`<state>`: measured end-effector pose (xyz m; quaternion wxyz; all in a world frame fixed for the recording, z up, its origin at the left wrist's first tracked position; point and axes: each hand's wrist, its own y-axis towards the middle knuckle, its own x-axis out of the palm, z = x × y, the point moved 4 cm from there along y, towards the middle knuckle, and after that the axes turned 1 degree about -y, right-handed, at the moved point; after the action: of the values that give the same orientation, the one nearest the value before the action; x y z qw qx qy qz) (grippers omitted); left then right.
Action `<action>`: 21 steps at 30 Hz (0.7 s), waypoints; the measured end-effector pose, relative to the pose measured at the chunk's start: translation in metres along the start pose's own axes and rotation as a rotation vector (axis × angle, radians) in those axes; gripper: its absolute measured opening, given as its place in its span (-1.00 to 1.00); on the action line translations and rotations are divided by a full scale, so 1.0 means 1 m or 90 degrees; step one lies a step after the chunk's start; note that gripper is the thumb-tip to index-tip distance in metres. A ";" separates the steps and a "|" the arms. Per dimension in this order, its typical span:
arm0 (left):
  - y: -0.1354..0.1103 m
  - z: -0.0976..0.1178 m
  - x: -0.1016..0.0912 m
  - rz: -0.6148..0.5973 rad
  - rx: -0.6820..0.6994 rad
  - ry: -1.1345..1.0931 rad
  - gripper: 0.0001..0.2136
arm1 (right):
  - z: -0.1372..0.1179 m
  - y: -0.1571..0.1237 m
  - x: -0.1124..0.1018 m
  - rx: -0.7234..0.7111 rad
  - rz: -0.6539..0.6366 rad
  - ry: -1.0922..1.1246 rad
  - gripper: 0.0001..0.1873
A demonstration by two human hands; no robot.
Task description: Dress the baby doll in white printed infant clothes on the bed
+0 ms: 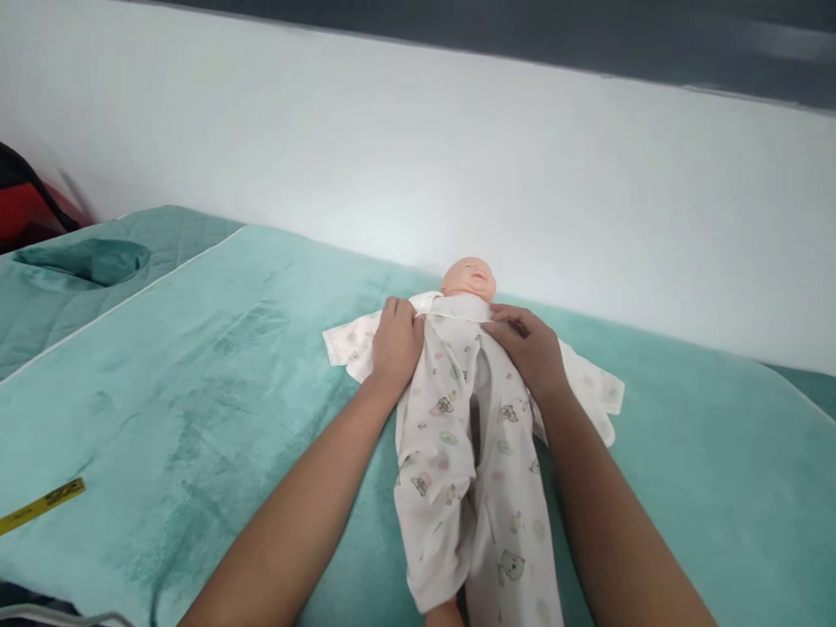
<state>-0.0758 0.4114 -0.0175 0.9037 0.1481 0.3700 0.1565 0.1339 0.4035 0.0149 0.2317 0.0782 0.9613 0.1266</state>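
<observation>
Pinched at the top of the trousers (pixel 450 405), cloth sits between thumb and fingers of both hands: the left hand (pixel 397 341) curls over one side of the waist, while the right hand (pixel 530 348) closes thumb and forefinger on the other. Between them lies the doll (pixel 468 277), on its back, its head close to the far edge of the teal cover (pixel 196 374) and its legs stretched towards the near edge. That head is smooth, rounded and pinkish, with a plastic look. White, thin and softly creased, the trousers carry small prints in pink, green, yellow and grey-brown; their plain pale top band reaches high on the chest, and a dark gap parts the two legs. Below one hem shows a bit of flesh-toned foot (pixel 444 614). Matching printed cloth makes the shirt (pixel 591 379), its loose sleeves spread wide to both sides. Plush and faintly rumpled, the cover has a pale piped left edge; beyond it runs a quilted teal surface (pixel 189 231). Near the cover's near left corner lies a flat yellow strip (pixel 45 505) with dark markings. Behind the far edge rises a smooth white wall (pixel 366 157).
</observation>
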 end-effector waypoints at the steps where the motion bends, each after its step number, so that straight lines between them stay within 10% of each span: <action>1: 0.000 0.000 0.000 -0.010 0.008 0.025 -0.88 | 0.003 -0.006 -0.005 0.001 0.028 -0.006 -0.76; 14: -0.003 -0.001 0.001 -0.042 0.093 0.056 -0.88 | 0.026 -0.026 -0.024 -0.080 -0.064 -0.235 -0.85; 21: -0.005 0.003 -0.003 -0.052 0.070 -0.004 -0.86 | 0.047 -0.028 -0.029 0.107 -0.086 0.012 -0.78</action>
<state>-0.0745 0.4057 -0.0156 0.9010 0.1827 0.3809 0.0989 0.1787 0.3807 -0.0209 0.2235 0.0314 0.9737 0.0304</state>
